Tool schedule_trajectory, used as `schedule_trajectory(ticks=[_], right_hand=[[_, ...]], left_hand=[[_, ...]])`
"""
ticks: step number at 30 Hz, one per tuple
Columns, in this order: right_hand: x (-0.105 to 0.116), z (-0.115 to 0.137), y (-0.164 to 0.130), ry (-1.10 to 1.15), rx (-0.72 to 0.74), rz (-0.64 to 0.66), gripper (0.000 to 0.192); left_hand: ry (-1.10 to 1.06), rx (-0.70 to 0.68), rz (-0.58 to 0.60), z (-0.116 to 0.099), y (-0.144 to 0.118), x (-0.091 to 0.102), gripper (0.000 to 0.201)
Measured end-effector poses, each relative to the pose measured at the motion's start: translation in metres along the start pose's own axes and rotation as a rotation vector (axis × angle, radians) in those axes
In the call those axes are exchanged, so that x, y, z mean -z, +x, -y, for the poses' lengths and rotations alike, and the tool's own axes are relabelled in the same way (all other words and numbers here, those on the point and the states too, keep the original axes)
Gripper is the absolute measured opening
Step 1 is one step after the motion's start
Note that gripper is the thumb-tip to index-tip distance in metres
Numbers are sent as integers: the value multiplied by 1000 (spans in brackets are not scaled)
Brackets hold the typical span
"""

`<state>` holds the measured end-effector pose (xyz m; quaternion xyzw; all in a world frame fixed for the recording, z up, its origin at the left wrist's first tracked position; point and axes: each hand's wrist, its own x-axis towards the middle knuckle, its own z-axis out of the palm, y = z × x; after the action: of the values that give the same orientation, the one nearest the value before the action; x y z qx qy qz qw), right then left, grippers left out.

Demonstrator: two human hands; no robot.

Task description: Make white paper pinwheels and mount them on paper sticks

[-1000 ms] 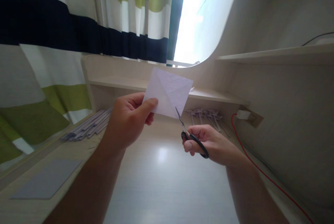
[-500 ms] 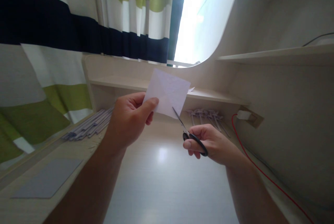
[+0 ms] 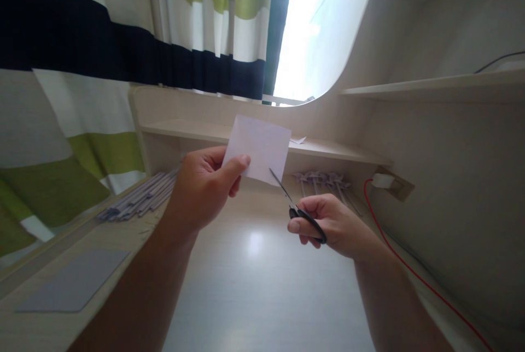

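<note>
the left hand (image 3: 200, 191) pinches a white square of paper (image 3: 258, 147) by its lower left corner, thumb on the near face and fingers behind, and holds it upright in the air above the pale wooden surface (image 3: 254, 281). the right hand (image 3: 328, 223) is clenched around the black handles of a pair of scissors (image 3: 297, 210), thumb through one loop; the thin blades point up and to the left, their tips touching the lower edge of the paper near its lower right corner. whether the blades stand a little apart cannot be told. on the surface to the left lies a flat grey sheet (image 3: 74, 281), and further back a bundle of pale rolled paper sticks (image 3: 139, 201). a row of small folded paper pieces (image 3: 326, 181) rests under the low shelf (image 3: 311, 147). a red cable (image 3: 410, 270) runs from a white plug (image 3: 383, 180) along the right wall. a striped curtain (image 3: 123, 29) hangs behind.
</note>
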<state>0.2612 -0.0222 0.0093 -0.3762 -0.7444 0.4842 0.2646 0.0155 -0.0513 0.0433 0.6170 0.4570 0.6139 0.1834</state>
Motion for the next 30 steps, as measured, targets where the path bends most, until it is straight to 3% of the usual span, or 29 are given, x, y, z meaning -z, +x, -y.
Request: schedule_trajectory(ticks=[15, 30], right_hand=[[0, -1, 1, 3, -14, -6, 41], [-2, 3, 3, 62, -20, 31, 40]], left_hand=[[-34, 51, 19, 1, 0, -1, 39], [-120, 160, 127, 10, 3, -11, 42]])
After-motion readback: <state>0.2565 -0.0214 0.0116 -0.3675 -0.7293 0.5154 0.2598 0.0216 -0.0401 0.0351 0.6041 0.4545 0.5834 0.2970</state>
